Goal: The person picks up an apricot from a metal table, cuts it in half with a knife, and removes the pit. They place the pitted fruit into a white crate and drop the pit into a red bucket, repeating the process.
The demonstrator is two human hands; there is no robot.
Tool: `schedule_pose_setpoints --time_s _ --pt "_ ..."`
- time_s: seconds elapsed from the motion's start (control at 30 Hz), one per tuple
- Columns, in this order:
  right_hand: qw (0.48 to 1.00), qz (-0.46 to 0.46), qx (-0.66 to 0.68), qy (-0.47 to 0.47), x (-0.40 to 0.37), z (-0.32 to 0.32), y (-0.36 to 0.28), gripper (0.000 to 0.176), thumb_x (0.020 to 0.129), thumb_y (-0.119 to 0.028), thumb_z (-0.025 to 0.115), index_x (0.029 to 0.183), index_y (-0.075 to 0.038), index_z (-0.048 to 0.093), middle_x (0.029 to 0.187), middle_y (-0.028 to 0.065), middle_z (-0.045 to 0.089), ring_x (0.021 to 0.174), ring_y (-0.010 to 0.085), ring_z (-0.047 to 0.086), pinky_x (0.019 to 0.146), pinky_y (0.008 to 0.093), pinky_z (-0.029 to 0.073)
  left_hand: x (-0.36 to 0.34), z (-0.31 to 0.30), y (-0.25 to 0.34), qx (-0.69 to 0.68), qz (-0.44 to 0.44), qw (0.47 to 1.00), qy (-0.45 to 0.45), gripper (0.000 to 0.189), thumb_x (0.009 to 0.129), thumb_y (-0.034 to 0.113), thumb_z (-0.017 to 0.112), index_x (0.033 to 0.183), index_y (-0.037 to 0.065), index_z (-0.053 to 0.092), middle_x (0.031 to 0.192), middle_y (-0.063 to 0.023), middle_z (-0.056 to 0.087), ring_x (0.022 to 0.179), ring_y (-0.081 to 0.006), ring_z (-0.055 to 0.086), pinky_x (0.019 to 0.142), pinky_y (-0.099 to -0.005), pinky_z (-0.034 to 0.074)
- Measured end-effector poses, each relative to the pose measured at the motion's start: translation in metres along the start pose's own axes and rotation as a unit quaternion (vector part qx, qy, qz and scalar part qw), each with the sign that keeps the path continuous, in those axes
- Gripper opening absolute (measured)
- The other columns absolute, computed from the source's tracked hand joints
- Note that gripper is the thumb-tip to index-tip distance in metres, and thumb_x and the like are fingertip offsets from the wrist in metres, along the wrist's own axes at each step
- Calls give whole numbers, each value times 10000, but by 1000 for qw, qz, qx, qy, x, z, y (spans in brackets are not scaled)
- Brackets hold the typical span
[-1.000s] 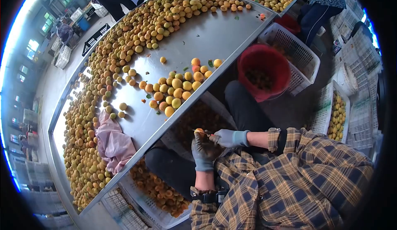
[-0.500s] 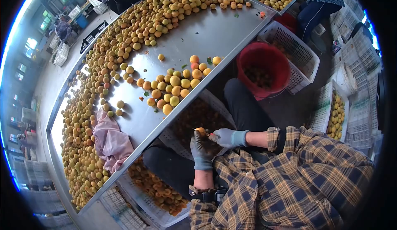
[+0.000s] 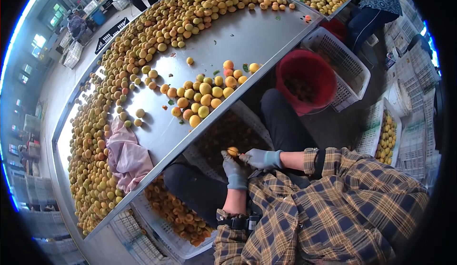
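Both my hands wear grey gloves with blue cuffs and meet over my lap. My left hand [image 3: 233,169] is closed around a yellow-orange apricot [image 3: 232,151], holding it up at the fingertips. Right beside the fruit, my right hand [image 3: 261,159] is closed, its fingers pointing at the apricot; what it grips is too small and hidden to make out. Below the hands, between my knees, a white crate [image 3: 255,114] contains dark, shadowed fruit pieces. Another crate [image 3: 178,249] by my left leg is filled with split apricots [image 3: 178,208].
A metal-topped table [image 3: 247,36] bears a long heap of apricots [image 3: 138,41], a smaller group [image 3: 204,89] near its edge and a pink cloth [image 3: 126,153]. A red bucket [image 3: 304,65] and white basket [image 3: 359,77] stand right. Other people [image 3: 378,3] are at the back.
The apricot in my left hand shows more of its rounded yellow side now. Both hands stay close together, nearly in place. The whole view has shifted slightly.
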State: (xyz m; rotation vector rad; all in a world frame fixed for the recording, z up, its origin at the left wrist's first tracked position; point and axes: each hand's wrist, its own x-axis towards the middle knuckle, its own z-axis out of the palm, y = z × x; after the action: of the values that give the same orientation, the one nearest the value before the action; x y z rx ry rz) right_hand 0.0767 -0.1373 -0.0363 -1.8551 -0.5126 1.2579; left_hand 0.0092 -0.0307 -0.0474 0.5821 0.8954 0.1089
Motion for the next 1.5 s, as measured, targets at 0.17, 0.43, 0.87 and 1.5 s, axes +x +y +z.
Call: schedule_pose_setpoints --time_s 0.17,0.43,0.87,1.5 --pt "978 150 142 -37 -29 -11 -37 508 945 -521 360 861 -62 560 637 53 552 497 158 478 464 303 375 14 -9 -10 151 81 985 8 539 925 574 375 899 67 557 756 -64 556 683 -186 547 642 -304 476" --pt "980 -90 -145 105 -52 -26 -48 471 864 -480 553 974 -23 583 900 216 632 896 363 614 761 398 466 19 -25 -3 -163 -9 977 -139 510 929 526 401 1046 49 539 905 -106 606 855 -244 574 819 -401 468" --pt "948 -198 -226 107 -45 -41 -57 438 798 -419 647 1053 -73 561 841 176 656 800 326 649 729 398 500 -34 5 19 73 -2 965 -250 415 957 410 440 1137 48 536 999 -54 613 873 -163 603 775 -295 502" --pt "900 -290 321 55 -36 -29 -134 167 908 -74 494 1047 -13 565 687 -34 474 614 16 462 550 171 412 -23 -9 21 -286 -101 887 -349 323 966 287 439 1185 62 517 1096 -75 589 999 -198 571 875 -353 475"
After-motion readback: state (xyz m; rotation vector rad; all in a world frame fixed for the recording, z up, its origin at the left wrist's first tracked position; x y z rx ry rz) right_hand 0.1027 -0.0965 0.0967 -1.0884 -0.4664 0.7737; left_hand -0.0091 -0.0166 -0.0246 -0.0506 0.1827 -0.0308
